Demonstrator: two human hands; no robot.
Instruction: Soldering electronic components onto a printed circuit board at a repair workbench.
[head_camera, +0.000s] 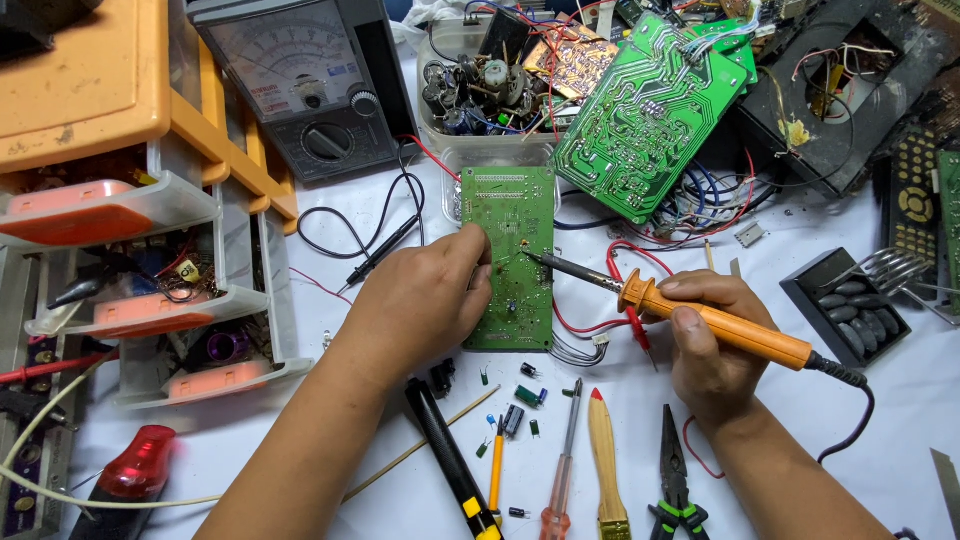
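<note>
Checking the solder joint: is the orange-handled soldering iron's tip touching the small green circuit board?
Touching: head view shows the soldering iron tip meeting the green circuit board.

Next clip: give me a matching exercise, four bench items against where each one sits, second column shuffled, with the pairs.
Things:
1. soldering iron
2. small green board
3. meter
4. pliers

Places:
A. top, beside the orange drawers
B. near edge, below the right hand
C. in the right hand
D. under the left hand

Pairs: 1-C, 2-D, 3-A, 4-B
</note>
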